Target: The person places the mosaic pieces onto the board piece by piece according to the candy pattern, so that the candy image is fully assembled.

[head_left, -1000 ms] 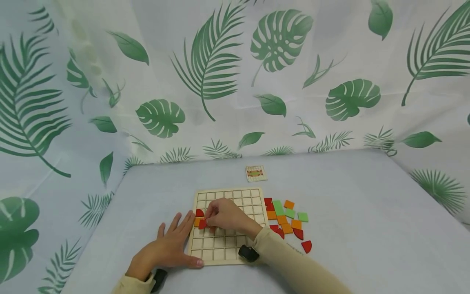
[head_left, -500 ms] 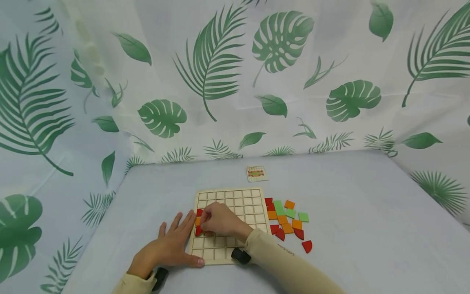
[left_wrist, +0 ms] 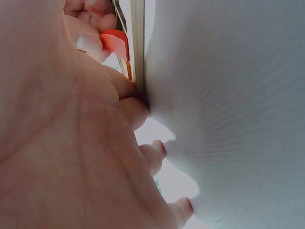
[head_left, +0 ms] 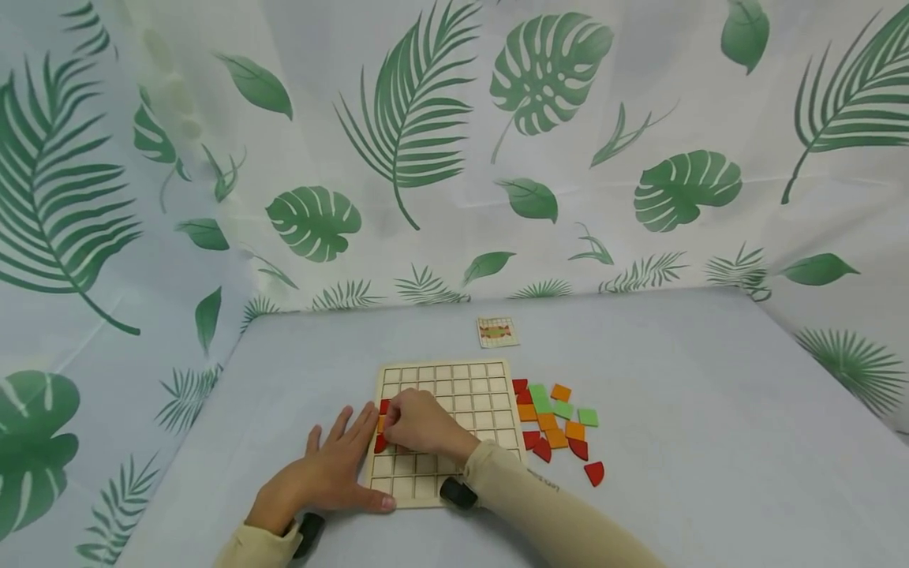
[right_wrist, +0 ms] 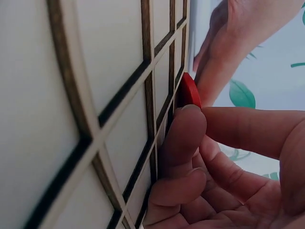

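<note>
A wooden grid board lies on the table. My right hand reaches over its left column and pinches a red quarter-circle tile between thumb and fingers. In the right wrist view, that red tile stands proud of the grid at the fingertips, tilted. Directly above it in the column are an orange square tile and another red tile, both partly covered by fingers. My left hand is spread along the board's left edge, fingertips on the table and thumb at the lower left corner.
Loose red tiles, orange tiles and green tiles are scattered right of the board, several of each. Behind the board lies a small pattern card. Leaf-printed cloth walls off the table's back and sides.
My right hand has moved slightly left, bringing the red tile from beside the orange square to the left-column cell below it. The left hand stays in place.
</note>
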Demonstrator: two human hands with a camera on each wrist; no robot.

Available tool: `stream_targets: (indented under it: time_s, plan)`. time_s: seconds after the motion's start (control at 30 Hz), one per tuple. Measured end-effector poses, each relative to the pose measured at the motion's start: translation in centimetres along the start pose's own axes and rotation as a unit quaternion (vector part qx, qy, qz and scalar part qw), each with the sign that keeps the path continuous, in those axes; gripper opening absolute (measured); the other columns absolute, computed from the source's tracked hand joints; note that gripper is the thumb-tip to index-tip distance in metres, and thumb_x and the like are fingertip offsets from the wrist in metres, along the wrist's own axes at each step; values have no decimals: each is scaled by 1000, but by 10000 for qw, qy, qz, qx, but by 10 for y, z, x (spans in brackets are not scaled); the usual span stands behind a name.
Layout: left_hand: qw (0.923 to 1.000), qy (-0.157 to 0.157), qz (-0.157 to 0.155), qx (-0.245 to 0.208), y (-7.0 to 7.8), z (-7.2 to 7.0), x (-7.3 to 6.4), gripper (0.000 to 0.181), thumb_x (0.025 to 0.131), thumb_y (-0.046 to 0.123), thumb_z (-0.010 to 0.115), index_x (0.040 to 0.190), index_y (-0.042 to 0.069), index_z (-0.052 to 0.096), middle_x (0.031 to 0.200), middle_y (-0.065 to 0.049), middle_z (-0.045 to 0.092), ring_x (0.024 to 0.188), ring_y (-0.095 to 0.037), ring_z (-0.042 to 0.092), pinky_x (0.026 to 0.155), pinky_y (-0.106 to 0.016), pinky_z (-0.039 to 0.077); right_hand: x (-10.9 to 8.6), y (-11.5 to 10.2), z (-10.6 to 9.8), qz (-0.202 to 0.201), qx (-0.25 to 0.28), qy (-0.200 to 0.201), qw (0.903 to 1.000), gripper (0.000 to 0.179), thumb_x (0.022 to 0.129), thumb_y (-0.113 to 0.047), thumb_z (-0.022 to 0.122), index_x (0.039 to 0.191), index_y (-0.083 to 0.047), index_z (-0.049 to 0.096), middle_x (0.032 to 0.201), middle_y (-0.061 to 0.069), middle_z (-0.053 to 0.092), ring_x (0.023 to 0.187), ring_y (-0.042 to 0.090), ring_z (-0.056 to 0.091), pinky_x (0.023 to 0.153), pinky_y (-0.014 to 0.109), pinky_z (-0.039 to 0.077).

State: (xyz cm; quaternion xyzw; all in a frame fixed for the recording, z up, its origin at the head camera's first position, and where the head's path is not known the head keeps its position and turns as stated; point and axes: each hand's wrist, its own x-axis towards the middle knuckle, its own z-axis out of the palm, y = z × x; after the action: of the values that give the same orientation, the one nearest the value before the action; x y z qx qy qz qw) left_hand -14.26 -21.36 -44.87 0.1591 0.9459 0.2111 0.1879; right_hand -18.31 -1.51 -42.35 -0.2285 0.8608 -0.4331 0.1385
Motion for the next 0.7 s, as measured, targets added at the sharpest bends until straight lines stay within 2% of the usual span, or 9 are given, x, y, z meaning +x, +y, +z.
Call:
stream_targets:
  time_s: [0.4,0.7]
  plan:
    - [10000,-11,-5,12,-1,1,0,144,69,85,80,173,8,16,180,-7,7,163,-39,-6,118,-77,-6,4,1,3,-62,-289,-37,9996,24,87,10,72,72,-8,67,63,-3,60,55,8,52,52,20,41]
    - [9999,-116,-47,11,4,-2,-2,142,72,83,80,173,8,14,180,-8,5,163,-40,-6,119,-77,-5,10,10,8,-422,-709,113,9965,23,78,8,68,68,-12,63,63,-6,58,53,6,50,48,21,41]
